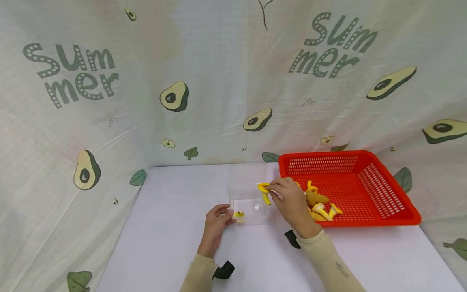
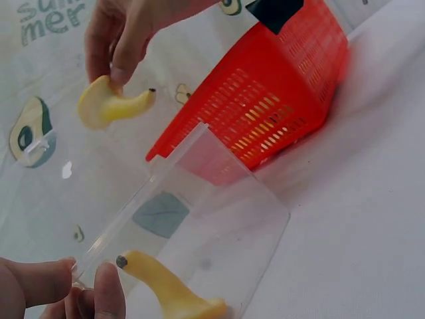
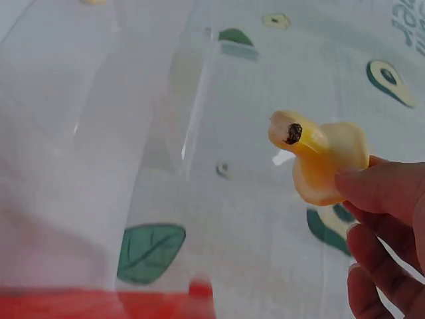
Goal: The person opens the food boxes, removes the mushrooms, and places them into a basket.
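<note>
My right hand (image 1: pixel 293 202) pinches a yellow mushroom (image 3: pixel 325 163) by its cap, its dark-tipped stem pointing away from the fingers. It holds the mushroom in the air above the right side of a clear plastic box (image 1: pixel 251 220). With thumb and fingers my left hand (image 1: pixel 214 227) grips the left edge of that box. Inside it, near this hand, lies another yellow mushroom (image 2: pixel 163 282) with a dark stem end. The box's clear lid (image 1: pixel 248 174) is laid back towards the wall cloth.
A red perforated basket (image 1: pixel 379 222) stands right of the box, with several yellow and brownish mushrooms (image 1: pixel 316 198) at its left end. The table carries a white cloth (image 1: pixel 164 227). A patterned cloth (image 1: pixel 219 81) hangs behind it.
</note>
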Demonstrator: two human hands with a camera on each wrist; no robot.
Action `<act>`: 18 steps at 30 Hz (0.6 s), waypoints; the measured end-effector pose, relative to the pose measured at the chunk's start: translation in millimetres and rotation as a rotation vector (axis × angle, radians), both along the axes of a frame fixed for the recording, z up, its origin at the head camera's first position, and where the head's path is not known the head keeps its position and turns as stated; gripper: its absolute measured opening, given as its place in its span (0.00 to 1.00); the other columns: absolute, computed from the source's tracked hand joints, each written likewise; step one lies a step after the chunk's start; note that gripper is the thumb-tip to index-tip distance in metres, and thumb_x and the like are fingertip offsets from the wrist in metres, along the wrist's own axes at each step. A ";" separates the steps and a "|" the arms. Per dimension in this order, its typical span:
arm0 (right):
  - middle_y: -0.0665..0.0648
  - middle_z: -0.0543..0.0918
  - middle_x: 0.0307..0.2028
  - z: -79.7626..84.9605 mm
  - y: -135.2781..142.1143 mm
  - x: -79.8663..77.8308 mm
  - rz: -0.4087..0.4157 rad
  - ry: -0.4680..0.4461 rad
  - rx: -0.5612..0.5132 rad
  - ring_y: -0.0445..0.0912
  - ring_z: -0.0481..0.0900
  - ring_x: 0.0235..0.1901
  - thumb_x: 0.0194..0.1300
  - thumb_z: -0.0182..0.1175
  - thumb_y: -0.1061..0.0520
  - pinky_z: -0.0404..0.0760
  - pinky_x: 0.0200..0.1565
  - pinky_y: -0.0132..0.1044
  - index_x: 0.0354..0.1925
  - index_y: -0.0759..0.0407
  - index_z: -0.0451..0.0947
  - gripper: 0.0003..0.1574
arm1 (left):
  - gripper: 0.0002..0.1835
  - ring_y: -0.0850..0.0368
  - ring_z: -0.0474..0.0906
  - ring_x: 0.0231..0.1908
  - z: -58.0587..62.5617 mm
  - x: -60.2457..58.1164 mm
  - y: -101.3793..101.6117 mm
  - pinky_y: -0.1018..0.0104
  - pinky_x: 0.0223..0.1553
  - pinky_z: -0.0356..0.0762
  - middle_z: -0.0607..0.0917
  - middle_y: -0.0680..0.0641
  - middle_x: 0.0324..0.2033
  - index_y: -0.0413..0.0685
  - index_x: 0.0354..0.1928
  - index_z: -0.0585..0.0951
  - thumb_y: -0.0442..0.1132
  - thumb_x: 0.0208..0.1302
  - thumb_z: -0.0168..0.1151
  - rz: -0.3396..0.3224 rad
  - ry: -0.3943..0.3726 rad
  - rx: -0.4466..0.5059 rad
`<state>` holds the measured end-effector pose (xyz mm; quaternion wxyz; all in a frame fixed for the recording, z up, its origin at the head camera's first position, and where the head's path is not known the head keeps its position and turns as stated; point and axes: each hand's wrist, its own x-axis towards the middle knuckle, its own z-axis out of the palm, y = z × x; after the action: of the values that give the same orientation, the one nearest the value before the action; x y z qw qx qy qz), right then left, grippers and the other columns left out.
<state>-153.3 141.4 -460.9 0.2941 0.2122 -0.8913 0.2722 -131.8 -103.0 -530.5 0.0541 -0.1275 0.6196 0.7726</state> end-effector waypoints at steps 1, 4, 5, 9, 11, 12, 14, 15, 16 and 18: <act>0.55 0.89 0.38 0.8 5.1 2.1 -0.011 0.008 -0.014 0.51 0.81 0.39 0.48 0.84 0.69 0.88 0.40 0.43 0.38 0.61 0.92 0.17 | 0.19 0.59 0.81 0.32 0.1 -0.2 -0.1 0.69 0.36 0.89 0.79 0.48 0.35 0.21 0.60 0.74 0.21 0.69 0.63 0.000 -0.002 0.002; 0.56 0.89 0.38 0.7 22.1 8.2 -0.042 0.033 -0.040 0.52 0.81 0.39 0.47 0.83 0.71 0.87 0.39 0.44 0.38 0.61 0.92 0.17 | 0.19 0.59 0.81 0.33 0.6 -0.4 -0.2 0.69 0.37 0.89 0.79 0.48 0.36 0.22 0.60 0.74 0.21 0.69 0.62 -0.004 -0.002 -0.005; 0.56 0.89 0.38 -0.1 28.2 10.2 -0.054 0.039 -0.044 0.51 0.81 0.39 0.47 0.83 0.71 0.86 0.38 0.42 0.38 0.62 0.92 0.17 | 0.19 0.59 0.81 0.33 1.0 -0.4 -0.2 0.69 0.37 0.89 0.79 0.48 0.36 0.22 0.60 0.74 0.21 0.69 0.62 -0.004 -0.003 -0.005; 0.56 0.89 0.39 -3.6 52.1 16.7 -0.095 0.047 -0.063 0.51 0.81 0.40 0.46 0.82 0.74 0.81 0.41 0.26 0.38 0.64 0.92 0.19 | 0.20 0.59 0.81 0.33 1.0 -0.5 -0.5 0.69 0.37 0.89 0.79 0.48 0.36 0.23 0.61 0.74 0.20 0.69 0.63 -0.010 -0.001 -0.005; 0.57 0.89 0.39 -5.5 63.4 18.7 -0.116 0.046 -0.074 0.52 0.81 0.41 0.45 0.81 0.76 0.74 0.44 0.17 0.38 0.65 0.91 0.20 | 0.20 0.60 0.80 0.33 1.1 -0.9 -0.7 0.69 0.37 0.89 0.79 0.48 0.37 0.23 0.61 0.74 0.21 0.68 0.63 -0.013 0.002 -0.002; 0.58 0.89 0.40 -6.4 68.7 19.6 -0.126 0.043 -0.080 0.52 0.81 0.41 0.45 0.81 0.76 0.71 0.47 0.14 0.39 0.65 0.91 0.20 | 0.20 0.60 0.80 0.32 0.9 -1.1 -0.8 0.69 0.37 0.89 0.79 0.48 0.37 0.23 0.61 0.74 0.21 0.68 0.63 -0.014 0.004 -0.001; 0.59 0.89 0.40 -8.1 78.6 21.4 -0.148 0.038 -0.088 0.53 0.80 0.41 0.45 0.81 0.77 0.68 0.48 0.12 0.39 0.65 0.91 0.21 | 0.20 0.59 0.81 0.32 0.2 -1.7 -1.0 0.70 0.37 0.89 0.79 0.48 0.37 0.22 0.61 0.74 0.20 0.68 0.63 -0.015 0.007 -0.002; 0.59 0.89 0.40 -9.0 83.4 22.1 -0.160 0.036 -0.094 0.53 0.80 0.42 0.45 0.80 0.77 0.68 0.48 0.12 0.39 0.65 0.90 0.21 | 0.20 0.59 0.81 0.32 -0.1 -2.1 -1.1 0.69 0.38 0.89 0.79 0.47 0.37 0.22 0.61 0.73 0.20 0.69 0.63 -0.016 0.009 -0.004; 0.59 0.88 0.40 -9.9 87.9 22.8 -0.172 0.034 -0.097 0.53 0.79 0.41 0.46 0.80 0.77 0.68 0.47 0.13 0.39 0.65 0.90 0.21 | 0.20 0.59 0.81 0.33 -0.4 -2.4 -1.0 0.69 0.38 0.89 0.79 0.47 0.36 0.22 0.61 0.73 0.20 0.69 0.63 -0.016 0.008 -0.004; 0.59 0.88 0.40 -11.9 96.3 24.3 -0.195 0.028 -0.103 0.53 0.78 0.41 0.46 0.80 0.77 0.68 0.46 0.15 0.40 0.66 0.90 0.21 | 0.20 0.58 0.81 0.33 -1.3 -2.7 -0.9 0.69 0.38 0.89 0.79 0.47 0.36 0.21 0.61 0.73 0.20 0.69 0.62 -0.017 0.007 -0.007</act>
<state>-129.0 237.7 -472.8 0.3422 0.1130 -0.8883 0.2846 -134.5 -103.9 -531.8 0.0582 -0.1199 0.6236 0.7703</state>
